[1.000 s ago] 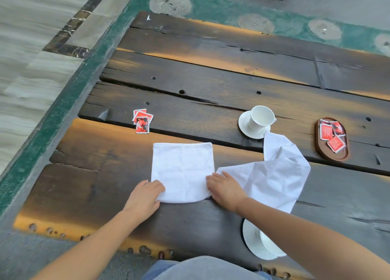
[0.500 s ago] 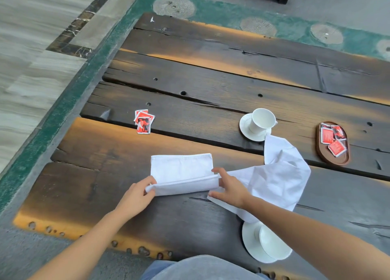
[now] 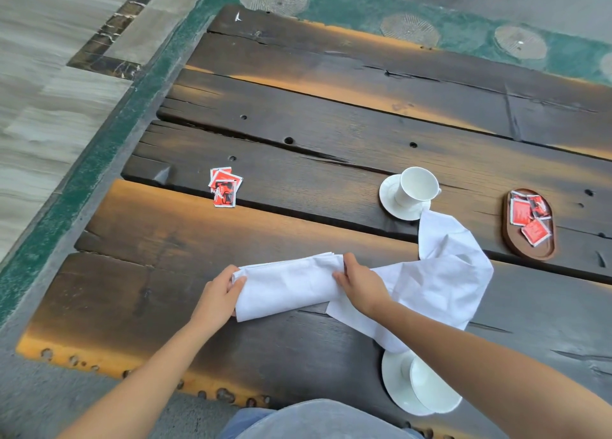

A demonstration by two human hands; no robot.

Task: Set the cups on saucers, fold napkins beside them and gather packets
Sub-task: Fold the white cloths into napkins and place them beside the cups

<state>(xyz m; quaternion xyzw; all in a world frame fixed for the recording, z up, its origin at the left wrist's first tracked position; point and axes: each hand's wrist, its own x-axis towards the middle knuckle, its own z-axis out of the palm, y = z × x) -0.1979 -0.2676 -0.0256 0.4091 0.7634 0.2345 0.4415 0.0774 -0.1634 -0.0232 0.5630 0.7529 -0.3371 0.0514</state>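
A white napkin [image 3: 288, 284] lies folded into a long band on the dark wooden table [image 3: 331, 120]. My left hand [image 3: 220, 294] pinches its left end and my right hand [image 3: 359, 281] presses its right end. A second white napkin [image 3: 443, 273] lies loose and crumpled to the right, partly under my right hand. A white cup [image 3: 415, 185] stands on a saucer [image 3: 387, 200] beyond it. Another cup [image 3: 427, 387] on a saucer [image 3: 394, 385] sits at the near edge, half hidden by my right forearm. Red packets [image 3: 224, 187] lie loose at the left.
An oval brown wooden tray [image 3: 543, 253] at the right holds several red packets [image 3: 526, 215]. The table's left edge drops to a green and grey floor [image 3: 82, 160]. My grey-clad lap [image 3: 318, 420] shows at the bottom.
Both hands have lifted the napkin's near edge and folded it away from me, turning the square into a narrow band. The camera view has shifted slightly.
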